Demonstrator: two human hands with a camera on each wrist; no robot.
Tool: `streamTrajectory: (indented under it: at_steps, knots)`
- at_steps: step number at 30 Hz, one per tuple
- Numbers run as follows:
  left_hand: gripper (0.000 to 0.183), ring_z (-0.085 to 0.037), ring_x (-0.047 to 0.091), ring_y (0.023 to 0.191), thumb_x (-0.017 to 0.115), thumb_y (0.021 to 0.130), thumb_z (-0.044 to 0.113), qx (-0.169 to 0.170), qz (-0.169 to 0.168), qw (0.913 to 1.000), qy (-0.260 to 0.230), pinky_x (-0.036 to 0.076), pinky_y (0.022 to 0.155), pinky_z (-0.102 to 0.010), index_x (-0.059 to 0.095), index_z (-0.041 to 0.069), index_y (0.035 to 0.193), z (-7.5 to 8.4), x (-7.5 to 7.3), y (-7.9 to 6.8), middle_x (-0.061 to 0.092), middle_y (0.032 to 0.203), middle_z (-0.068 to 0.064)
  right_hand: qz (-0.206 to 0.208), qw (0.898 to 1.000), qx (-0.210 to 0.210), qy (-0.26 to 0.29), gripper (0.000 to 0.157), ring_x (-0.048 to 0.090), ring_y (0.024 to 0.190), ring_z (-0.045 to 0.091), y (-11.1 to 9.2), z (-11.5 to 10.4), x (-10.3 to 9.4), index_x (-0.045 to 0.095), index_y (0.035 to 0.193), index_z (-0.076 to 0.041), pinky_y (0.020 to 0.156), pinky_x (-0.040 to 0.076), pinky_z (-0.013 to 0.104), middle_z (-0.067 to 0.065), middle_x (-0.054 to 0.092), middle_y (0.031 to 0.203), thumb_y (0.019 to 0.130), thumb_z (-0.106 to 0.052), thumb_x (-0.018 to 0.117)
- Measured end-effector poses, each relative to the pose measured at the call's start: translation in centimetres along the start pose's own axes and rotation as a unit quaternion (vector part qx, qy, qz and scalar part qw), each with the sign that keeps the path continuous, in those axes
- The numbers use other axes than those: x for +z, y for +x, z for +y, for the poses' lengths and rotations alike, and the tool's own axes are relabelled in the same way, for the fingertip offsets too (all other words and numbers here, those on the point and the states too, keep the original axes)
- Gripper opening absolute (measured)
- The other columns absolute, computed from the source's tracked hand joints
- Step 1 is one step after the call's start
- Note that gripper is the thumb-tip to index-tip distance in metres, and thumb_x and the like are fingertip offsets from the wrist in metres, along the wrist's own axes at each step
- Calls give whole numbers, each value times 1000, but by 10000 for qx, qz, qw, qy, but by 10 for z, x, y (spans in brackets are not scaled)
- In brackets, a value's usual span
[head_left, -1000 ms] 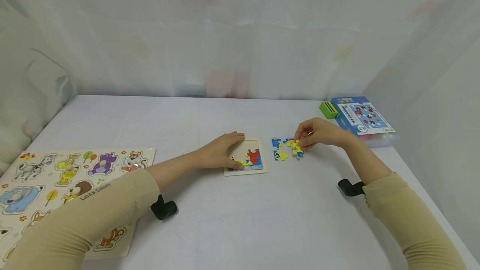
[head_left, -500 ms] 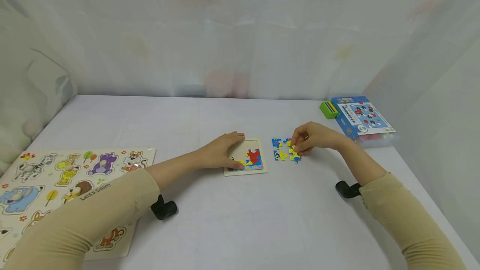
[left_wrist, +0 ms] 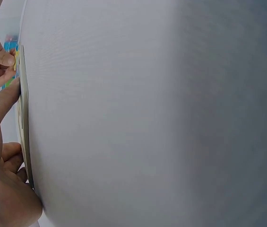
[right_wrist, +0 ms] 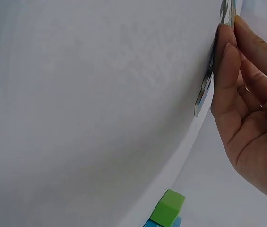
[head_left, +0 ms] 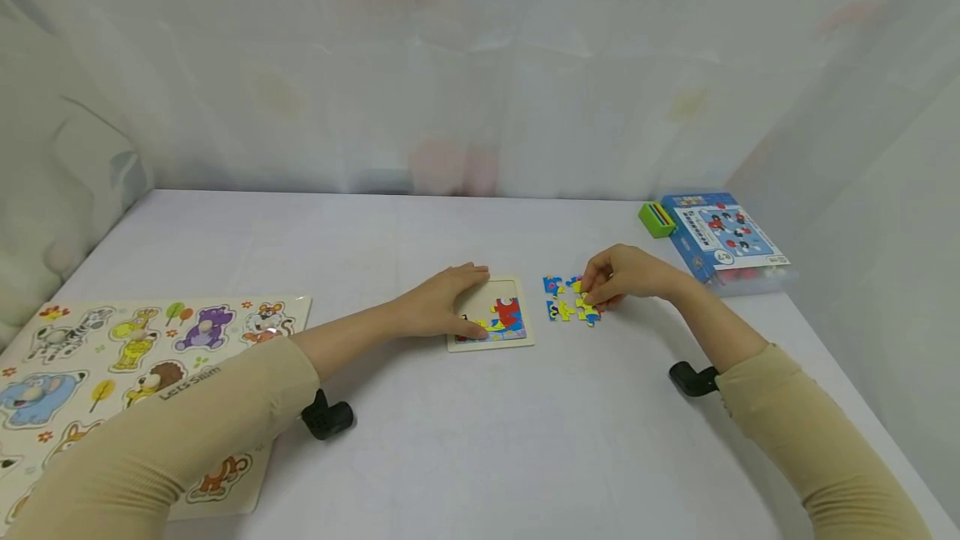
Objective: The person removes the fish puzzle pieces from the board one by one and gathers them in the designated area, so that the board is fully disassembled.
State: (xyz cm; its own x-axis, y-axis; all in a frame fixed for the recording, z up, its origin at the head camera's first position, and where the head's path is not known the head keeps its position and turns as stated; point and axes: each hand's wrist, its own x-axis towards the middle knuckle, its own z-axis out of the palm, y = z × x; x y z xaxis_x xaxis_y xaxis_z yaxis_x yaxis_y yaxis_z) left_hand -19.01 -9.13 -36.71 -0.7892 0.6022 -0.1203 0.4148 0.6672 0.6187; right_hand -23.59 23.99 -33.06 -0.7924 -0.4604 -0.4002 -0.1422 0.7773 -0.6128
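Note:
A small framed jigsaw puzzle tray (head_left: 491, 344) lies flat near the middle of the table, with red, yellow and blue pieces in its lower right part. My left hand (head_left: 438, 302) holds it from the left, thumb over the near edge and fingers at the far edge. Just right of the tray, several loose jigsaw pieces (head_left: 553, 284) form a small cluster. At the cluster's right side my right hand (head_left: 630, 272) pinches a yellow and blue jigsaw piece (head_left: 588, 314) between thumb and fingers, close over the table. The fingers hide part of the neighbouring pieces.
A large animal puzzle board (head_left: 135, 348) covers the table's left side, partly under the left forearm. At the back right lie a blue box (head_left: 720, 232) and a small green block-shaped item (head_left: 657, 220). A white curtain hangs behind the table.
My right hand has moved slightly left and down, bringing the pinched jigsaw piece in beside the other loose pieces. The left hand and the tray have stayed in place.

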Motion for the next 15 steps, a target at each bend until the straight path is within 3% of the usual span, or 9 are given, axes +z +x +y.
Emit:
streamTrajectory:
  at_steps: [15]
  knots:
    - [90,-27,17,157,77,82,40,-14,-26,10000,16,12,130,-45,33,7,153,0,0,1,30,164,-3,47,9999,26,-151,17,61,67,16,-1,-2,0,70,95,-7,65,55,24,4,68,73,84,-17,77]
